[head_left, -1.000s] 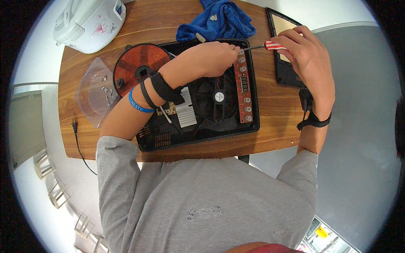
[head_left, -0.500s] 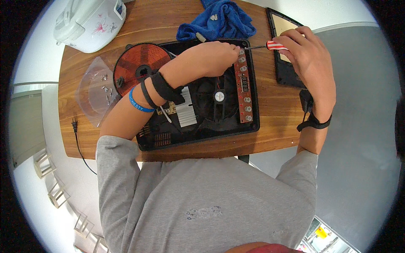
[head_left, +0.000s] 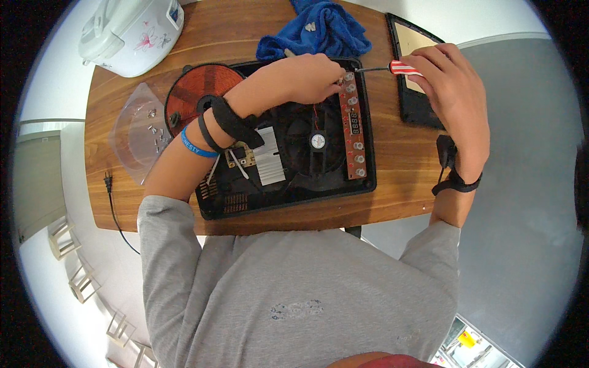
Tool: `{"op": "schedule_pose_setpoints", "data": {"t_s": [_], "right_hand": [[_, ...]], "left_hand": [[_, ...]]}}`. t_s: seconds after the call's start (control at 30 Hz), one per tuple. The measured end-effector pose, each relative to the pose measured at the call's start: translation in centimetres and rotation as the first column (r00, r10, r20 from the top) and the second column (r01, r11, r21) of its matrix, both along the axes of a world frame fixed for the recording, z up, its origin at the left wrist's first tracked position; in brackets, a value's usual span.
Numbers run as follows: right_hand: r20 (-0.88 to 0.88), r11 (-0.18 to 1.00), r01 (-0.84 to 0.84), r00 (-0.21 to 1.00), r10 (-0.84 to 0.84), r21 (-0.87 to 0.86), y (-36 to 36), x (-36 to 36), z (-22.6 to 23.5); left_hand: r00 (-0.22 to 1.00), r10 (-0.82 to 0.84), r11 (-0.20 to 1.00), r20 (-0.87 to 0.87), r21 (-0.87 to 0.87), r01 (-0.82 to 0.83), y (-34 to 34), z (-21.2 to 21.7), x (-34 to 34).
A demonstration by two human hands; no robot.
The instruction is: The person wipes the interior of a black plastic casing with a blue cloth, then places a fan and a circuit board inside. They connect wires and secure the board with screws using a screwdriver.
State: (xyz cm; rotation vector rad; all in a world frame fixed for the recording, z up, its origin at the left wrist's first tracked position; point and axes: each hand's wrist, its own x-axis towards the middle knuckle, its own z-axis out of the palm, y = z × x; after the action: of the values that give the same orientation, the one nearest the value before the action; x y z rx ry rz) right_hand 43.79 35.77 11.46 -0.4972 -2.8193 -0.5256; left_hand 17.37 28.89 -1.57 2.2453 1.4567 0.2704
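A screwdriver (head_left: 405,68) with a red-and-white striped handle lies in the closed fingers of my right hand (head_left: 454,83). Its thin shaft points left, with the tip at the upper end of a red circuit board (head_left: 354,132). The board carries several round buttons and a small digit display, along the right side of an opened black induction cooker base (head_left: 294,190). My left hand (head_left: 313,80) reaches across the base, its fingers pinched beside the board's upper end; what they hold, if anything, is hidden. Below it sit a fan (head_left: 318,141) and a silver heat sink (head_left: 270,156).
A copper coil disc (head_left: 196,86) rests at the base's upper left, partly behind my left forearm. Small screws lie on a clear plastic sheet (head_left: 132,132). Around the table are a blue cloth (head_left: 316,30), a white rice cooker (head_left: 132,37), a black-framed panel (head_left: 408,101) and a plug (head_left: 108,181).
My left hand has shifted slightly up and left, uncovering more of the board's upper end. The screwdriver has moved only a little, still at that end.
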Motion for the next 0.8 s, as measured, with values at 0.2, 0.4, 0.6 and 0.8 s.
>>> {"op": "schedule_pose_setpoints", "data": {"t_s": [0.2, 0.4, 0.6, 0.8], "right_hand": [[-0.028, 1.000, 0.000, 1.000, 0.000, 0.003, -1.4, 0.1, 0.9], [-0.059, 1.000, -0.026, 0.998, 0.026, -0.006, -2.5, 0.2, 1.1], [-0.086, 0.999, -0.017, 0.996, 0.014, -0.034, -2.7, 0.5, 1.2], [-0.094, 0.999, -0.021, 0.995, 0.019, -0.025, -2.8, 0.9, 1.3]], "left_hand": [[0.949, 0.092, 0.951, 0.301, 0.255, -0.173, 0.5, -1.4, -0.6], [0.851, 0.084, 0.967, 0.518, 0.163, -0.195, 0.7, -1.5, -0.7], [0.849, 0.103, 0.967, 0.519, 0.149, -0.209, -0.1, -0.5, -1.2], [0.871, 0.076, 0.959, 0.486, 0.204, -0.197, -0.7, -0.4, -1.6]]}}
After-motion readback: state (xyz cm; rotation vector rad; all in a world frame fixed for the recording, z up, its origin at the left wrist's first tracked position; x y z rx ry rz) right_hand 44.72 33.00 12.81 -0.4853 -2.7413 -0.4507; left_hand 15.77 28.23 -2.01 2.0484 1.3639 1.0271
